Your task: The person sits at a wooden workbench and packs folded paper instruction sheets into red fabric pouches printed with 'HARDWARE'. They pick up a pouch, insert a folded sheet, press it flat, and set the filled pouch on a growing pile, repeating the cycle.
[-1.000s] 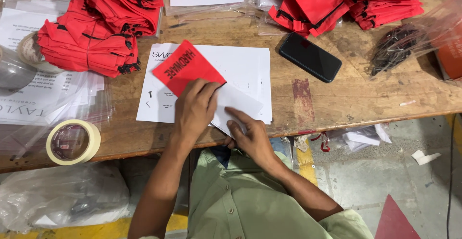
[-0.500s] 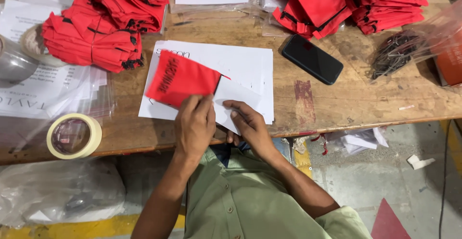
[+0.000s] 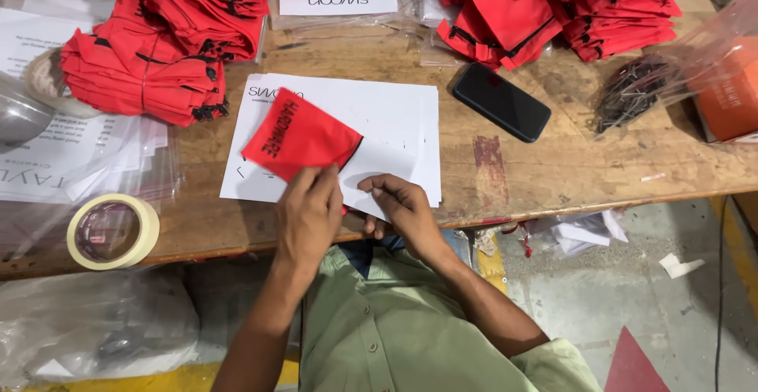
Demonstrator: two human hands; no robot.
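Red pouch [image 3: 301,134] with black lettering lies tilted on a stack of white sheets [image 3: 399,120] near the front edge of the wooden table [image 3: 553,171]. I see the left hand [image 3: 309,212] at its lower corner, the fingers pressed together on the cloth, so it seems pinched there. The right hand [image 3: 401,204] rests just beside it on the white paper, fingers curled and closed, but I cannot tell if they hold anything. To the right of the sheets lies a black phone [image 3: 500,101], well apart from both hands. On the left side of the table stands a roll of tape [image 3: 112,232], and behind it a pile of red pouches [image 3: 150,76] tied in bundles. More red pouches [image 3: 584,5] are stacked at the far right, next to a clear bag of dark small parts [image 3: 636,92].
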